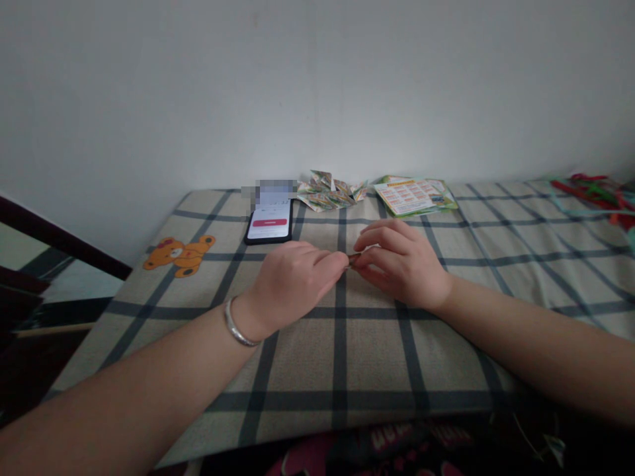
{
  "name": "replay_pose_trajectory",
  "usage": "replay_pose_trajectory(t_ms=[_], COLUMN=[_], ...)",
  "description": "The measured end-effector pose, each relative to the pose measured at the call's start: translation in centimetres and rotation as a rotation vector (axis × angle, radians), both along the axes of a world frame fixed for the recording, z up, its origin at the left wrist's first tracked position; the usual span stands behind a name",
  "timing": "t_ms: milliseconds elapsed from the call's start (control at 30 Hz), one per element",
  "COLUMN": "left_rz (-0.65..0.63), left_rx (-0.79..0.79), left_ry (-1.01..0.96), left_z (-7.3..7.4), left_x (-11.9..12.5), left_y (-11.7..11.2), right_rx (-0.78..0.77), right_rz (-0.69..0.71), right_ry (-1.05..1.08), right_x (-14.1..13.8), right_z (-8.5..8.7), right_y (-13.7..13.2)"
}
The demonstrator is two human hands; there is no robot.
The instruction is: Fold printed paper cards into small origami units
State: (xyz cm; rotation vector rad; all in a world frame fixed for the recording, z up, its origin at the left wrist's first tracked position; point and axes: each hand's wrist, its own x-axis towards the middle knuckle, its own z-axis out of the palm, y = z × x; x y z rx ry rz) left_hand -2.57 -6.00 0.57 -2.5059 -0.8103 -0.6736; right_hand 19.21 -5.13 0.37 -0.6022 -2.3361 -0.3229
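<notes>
My left hand, with a silver bangle at the wrist, is closed, its thumb and fingers pinching a small folded paper. My right hand grips the other end of this paper with thumb and fingertips. Only a thin edge of the paper shows between the hands; the rest is hidden by fingers. Both hands rest low over the checked tablecloth. Behind them lie several folded paper pieces with printed pattern, and a stack of flat printed cards to their right.
A phone with its screen lit lies behind my left hand. An orange bear figure is on the cloth at left. Red and green items lie at the far right. A white wall stands along the table's back edge.
</notes>
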Motion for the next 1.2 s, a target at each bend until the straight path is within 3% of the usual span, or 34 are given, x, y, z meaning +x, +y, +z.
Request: replay_pose_trajectory(t_ms=[500,667,900,1200], left_rz=[0.03,0.035,0.02,0.008], left_rx=[-0.073,-0.098,-0.042,-0.083], left_ry=[-0.03,-0.052,-0.077,-0.064], left_z=[-0.19,-0.33,-0.65,-0.8], left_x=[-0.06,-0.1,-0.1,-0.01], left_y=[-0.04,0.08,0.11,0.06], right_rx=[-0.023,-0.164,-0.295,-0.397], right_rz=[-0.038,-0.014,-0.083,0.018], right_ry=[-0.005,0.092,0.187,0.121], right_x=[0.13,0.27,-0.07,-0.22], right_z=[-0.01,-0.36,-0.64,-0.25], right_y=[0.1,0.48,0.38,0.45])
